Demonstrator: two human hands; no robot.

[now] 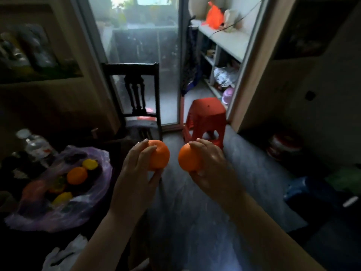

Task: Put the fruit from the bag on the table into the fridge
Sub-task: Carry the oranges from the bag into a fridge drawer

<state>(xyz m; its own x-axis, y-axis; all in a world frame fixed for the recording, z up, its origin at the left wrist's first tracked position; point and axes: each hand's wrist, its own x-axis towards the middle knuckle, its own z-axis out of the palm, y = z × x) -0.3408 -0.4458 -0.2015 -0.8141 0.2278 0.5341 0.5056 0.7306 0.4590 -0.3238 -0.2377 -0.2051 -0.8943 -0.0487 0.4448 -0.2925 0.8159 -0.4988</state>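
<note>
Ahead: dark wooden chair against the glass door, red plastic stool just right of it on the grey floor. Both in the path forward, gap between them narrow. White shelving unit beyond the doorway on the right, orange bag on its top, clutter on lower shelves too blurred to identify. Blue object low at right, dim.

Left side: purple plastic bag lying open on the dark table. Inside: one orange fruit, two yellow fruits, a reddish piece and dark pieces, kind unclear. Clear plastic bottle just behind the bag; label unreadable. White crumpled bag near the table's front edge.

Left hand fingers clamped around left orange, thumb under, fingertips on top. Right hand likewise wrapped around right orange. Both oranges held up over the floor, close together, not touching, well clear of the bag.

No legible writing anywhere.
</note>
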